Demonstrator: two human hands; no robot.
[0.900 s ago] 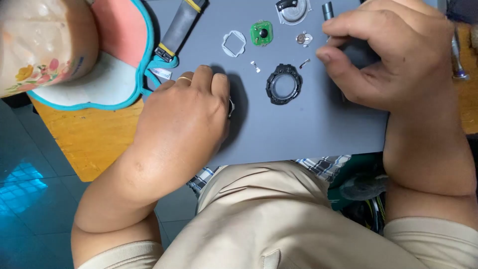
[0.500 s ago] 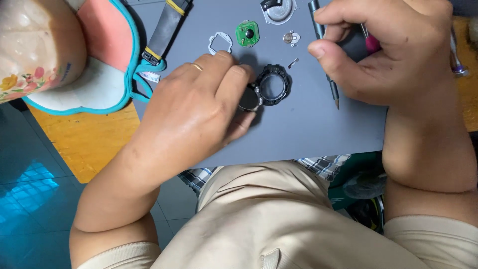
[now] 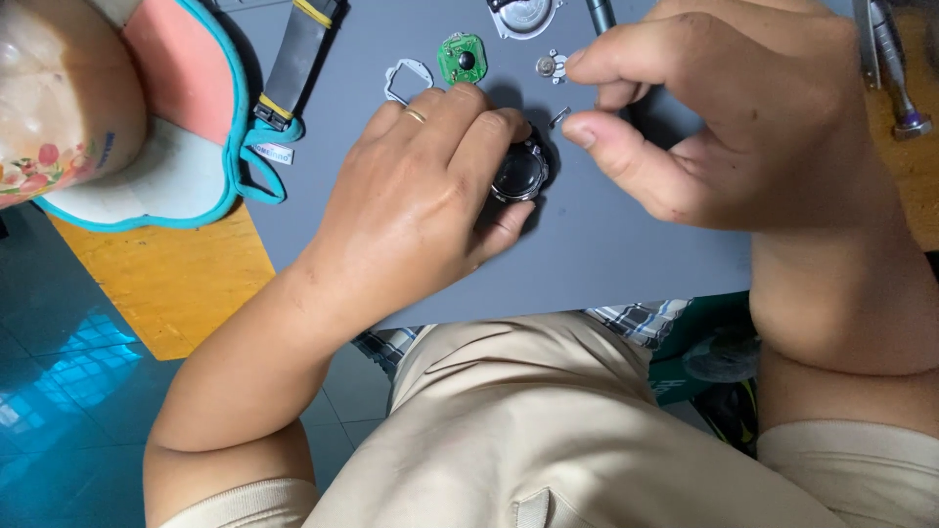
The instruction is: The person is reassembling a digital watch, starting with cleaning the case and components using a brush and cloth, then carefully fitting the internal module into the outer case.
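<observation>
mat (image 3: 626,244) — grey | circuit board (image 3: 462,59) — green | strap (image 3: 296,61) black, yellow bands | watch case (image 3: 519,171) seemingly black-silver

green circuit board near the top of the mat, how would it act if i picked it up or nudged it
The small green circuit board looks thin and flat, so probably stiff and very light. Lying flat on the smooth grey mat, it would likely slide rather than roll. Its fine parts look fragile.

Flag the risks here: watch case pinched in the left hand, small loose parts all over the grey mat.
1. Tiny metal clip lies right under the right hand; a brush could flick it off the grey mat.
2. Green circuit board and small round part sit loose near the mat's far edge.
3. Left hand grips the watch case by fingertips only; it may slip.
</observation>
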